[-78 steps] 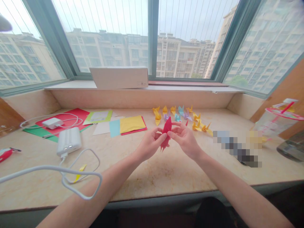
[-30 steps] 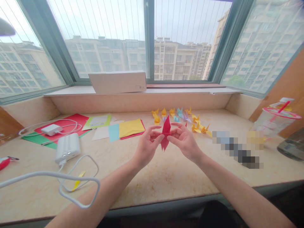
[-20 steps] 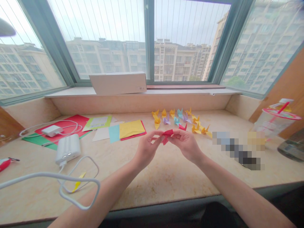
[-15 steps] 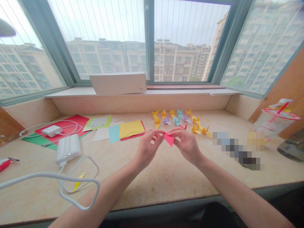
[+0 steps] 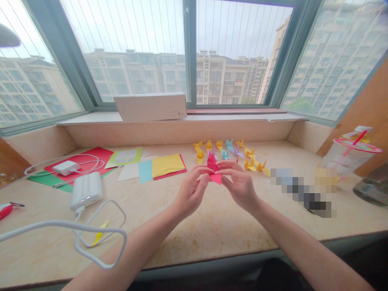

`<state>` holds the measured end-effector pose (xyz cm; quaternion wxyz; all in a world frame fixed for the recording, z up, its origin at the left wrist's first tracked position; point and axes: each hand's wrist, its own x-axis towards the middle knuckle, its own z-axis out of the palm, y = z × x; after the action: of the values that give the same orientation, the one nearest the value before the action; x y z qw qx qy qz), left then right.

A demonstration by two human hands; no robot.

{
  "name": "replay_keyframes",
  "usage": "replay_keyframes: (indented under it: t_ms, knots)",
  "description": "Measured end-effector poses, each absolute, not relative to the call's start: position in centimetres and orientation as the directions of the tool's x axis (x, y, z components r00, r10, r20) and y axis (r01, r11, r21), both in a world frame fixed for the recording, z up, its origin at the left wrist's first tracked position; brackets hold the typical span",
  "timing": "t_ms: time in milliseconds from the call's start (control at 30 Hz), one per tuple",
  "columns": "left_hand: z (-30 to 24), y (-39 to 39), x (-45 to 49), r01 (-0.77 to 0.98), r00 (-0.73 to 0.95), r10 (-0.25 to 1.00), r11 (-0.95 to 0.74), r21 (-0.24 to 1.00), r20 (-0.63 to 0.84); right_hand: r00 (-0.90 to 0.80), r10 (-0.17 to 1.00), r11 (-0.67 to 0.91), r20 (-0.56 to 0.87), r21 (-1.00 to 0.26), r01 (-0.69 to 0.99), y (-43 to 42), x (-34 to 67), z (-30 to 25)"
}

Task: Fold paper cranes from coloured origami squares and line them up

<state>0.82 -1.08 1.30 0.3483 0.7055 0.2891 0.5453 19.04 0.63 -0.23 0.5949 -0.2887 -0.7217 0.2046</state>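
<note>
Both hands are raised above the tabletop (image 5: pixel 212 226), pinching a red folded paper (image 5: pixel 213 167) between them. The left hand (image 5: pixel 190 190) closes thumb and forefinger on the piece from its 9 o'clock side, and the right hand (image 5: pixel 240 184) nips it from 3 o'clock, fingers narrow. The piece's points stand up toward 12 o'clock. Beyond it, at 12 to 1 o'clock, small paper cranes (image 5: pixel 248 157) stand in a loose row. Coloured sheets (image 5: pixel 167 163) lie flat at 10 o'clock.

Matt red paper crane (image 5: pixel 213 169) — creased (thin stock) — over a polished, mottled stone counter (image 5: pixel 212 218).
</note>
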Motion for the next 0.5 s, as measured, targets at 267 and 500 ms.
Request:
replay_keyframes:
  t_ms: [267, 500]
  knots:
    - [0.0, -0.3, 0.9, 0.011, 0.182, 0.791, -0.595, 0.804, 0.583, -0.038, 0.727, 0.684, 0.685, -0.728, -0.051, 0.4, 17.8, -0.2]
    - [-0.3, 0.0, 1.3, -0.165, 0.110, 0.834, -0.521, 0.837, 0.541, -0.036, 0.813, 0.569, 0.582, -0.805, -0.169, 0.7, 17.4, -0.8]
